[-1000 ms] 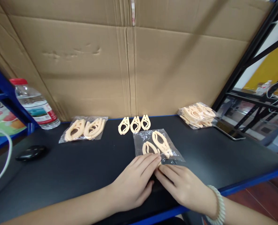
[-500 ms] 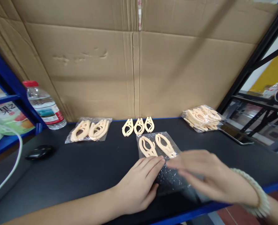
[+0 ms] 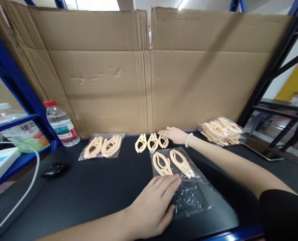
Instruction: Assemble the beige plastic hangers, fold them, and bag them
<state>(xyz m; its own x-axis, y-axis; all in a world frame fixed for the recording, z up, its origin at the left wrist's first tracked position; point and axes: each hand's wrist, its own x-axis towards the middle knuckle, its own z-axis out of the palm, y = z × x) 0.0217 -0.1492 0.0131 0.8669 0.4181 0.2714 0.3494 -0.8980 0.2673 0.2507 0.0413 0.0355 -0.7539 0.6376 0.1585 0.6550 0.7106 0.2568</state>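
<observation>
A clear plastic bag point(image 3: 189, 197) lies at the front, with two cream folding clothes hangers point(image 3: 181, 163) in its far part. My left hand point(image 3: 155, 204) rests on the bag's left side just below those hangers, fingers stretched flat and thumb apart. Beyond the bag, three loose folded hangers stand in a row: a left one point(image 3: 140, 144), a middle one point(image 3: 153, 142) and a right one point(image 3: 163, 143). My right hand point(image 3: 175, 134) is stretched out to the right one, fingertips at its upper end, which they partly cover.
Bagged hangers point(image 3: 102, 146) lie at left, and a heap of bagged hangers point(image 3: 221, 131) at right beside a dark phone-like slab point(image 3: 261, 150). A water bottle point(image 3: 62, 125), a black mouse point(image 3: 54, 170) and a white cable point(image 3: 34, 177) are at left. Cardboard point(image 3: 108, 87) closes off the back.
My right hand has moved from beside the bag, away from me, to the right-hand loose hanger. My left hand stays on the bag. The camera view has tilted up.
</observation>
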